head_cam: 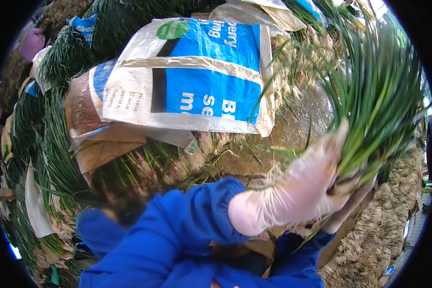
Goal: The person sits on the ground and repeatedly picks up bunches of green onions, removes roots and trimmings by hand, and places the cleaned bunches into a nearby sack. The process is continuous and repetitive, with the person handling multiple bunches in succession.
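Observation:
A large bunch of scallion-like greens [371, 93] stands at the right, leaves upward and slightly blurred. My left hand [299, 187], in a thin pale glove, reaches across from the left and grips the bunch near its base. On the bunch's lower right is my right hand [349, 208], also gloved and partly hidden behind the stems and my left hand. Pale stringy roots show around my left hand. Both sleeves are blue. In front of me, a blue and white printed plastic sack [208, 79] lies over more bunches, whose reddish stem bases [140, 169] show below its edge.
Stacked root ends [378, 219] form a bank at the right. Wet brown ground [299, 108] shows beyond my hands. More bunches [61, 144] are piled along the left, with a white sheet piece [37, 201] among them. Rooted bunches [302, 61] lie behind the sack.

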The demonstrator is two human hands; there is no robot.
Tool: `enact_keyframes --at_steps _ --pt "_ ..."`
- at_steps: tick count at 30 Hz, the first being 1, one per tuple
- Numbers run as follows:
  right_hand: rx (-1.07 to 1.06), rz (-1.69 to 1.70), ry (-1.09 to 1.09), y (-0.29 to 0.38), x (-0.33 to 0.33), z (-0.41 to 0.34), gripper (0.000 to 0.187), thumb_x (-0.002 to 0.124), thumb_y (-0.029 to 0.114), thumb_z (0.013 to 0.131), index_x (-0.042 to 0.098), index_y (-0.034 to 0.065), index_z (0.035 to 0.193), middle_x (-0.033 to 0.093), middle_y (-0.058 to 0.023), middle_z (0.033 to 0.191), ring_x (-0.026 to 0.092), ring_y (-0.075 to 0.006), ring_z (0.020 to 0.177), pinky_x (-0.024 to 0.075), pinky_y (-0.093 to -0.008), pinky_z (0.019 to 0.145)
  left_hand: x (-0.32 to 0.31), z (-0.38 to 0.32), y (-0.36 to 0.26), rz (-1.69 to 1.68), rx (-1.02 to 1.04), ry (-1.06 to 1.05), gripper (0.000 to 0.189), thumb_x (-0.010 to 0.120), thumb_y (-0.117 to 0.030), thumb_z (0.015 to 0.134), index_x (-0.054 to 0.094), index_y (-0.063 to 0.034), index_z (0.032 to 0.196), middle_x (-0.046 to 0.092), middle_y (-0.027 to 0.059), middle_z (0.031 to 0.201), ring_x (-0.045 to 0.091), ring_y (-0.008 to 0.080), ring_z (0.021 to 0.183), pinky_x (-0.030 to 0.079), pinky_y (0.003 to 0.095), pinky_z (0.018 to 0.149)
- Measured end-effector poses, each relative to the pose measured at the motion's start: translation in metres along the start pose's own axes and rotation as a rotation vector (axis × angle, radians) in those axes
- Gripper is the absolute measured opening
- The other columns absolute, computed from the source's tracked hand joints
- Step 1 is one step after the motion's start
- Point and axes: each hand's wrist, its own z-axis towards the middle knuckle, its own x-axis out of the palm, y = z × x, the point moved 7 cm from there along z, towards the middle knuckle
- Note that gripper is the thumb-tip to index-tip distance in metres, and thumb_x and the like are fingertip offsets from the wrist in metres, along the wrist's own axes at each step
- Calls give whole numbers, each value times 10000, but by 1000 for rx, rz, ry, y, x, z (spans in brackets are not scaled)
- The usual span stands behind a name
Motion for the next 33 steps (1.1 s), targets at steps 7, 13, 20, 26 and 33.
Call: enact_keyframes --at_steps 7,13,20,26,33 --pt "149 474 878 35 206 -20 501 511 449 939 498 91 1289 567 -85 1199 538 -174 1116 428 -316 956 -150 21 -40 -174 124 -224 601 660 -45 802 403 5 1343 560 114 1213 549 212 1119 438 331 988" --pt "426 411 962 -110 344 -93 554 726 311 828 540 -6 1243 611 -94 1178 560 -183 1058 445 -316 922 -297 -82 60 242 -480 -405 576 678 -139 832 440 -35 1347 586 87 1211 544 182 1142 441 312 975" --pt "-35 -483 327 -285 185 61 375 690 264 791 631 -22 1027 680 -185 924 644 -295 858 490 -363 781 -353 -245 105 34 -771 -577 525 612 -252 930 443 -14 1367 536 99 1298 499 193 1197 404 340 1002" --pt "426 -588 357 -399 113 102 508 677 395 832 612 17 1165 668 -177 1041 650 -264 919 500 -369 771 -403 -272 86 -4 -726 -1002 584 552 -362 952 366 -49 1409 473 158 1350 525 262 1157 431 396 973" --pt "368 -432 458 -420 154 119 284 762 230 823 686 39 1020 666 -48 809 556 -119 672 449 -276 573 -440 -240 148 -7 -1040 -920 811 461 -617 906 237 -87 1478 417 219 1412 459 356 1239 348 463 1031"
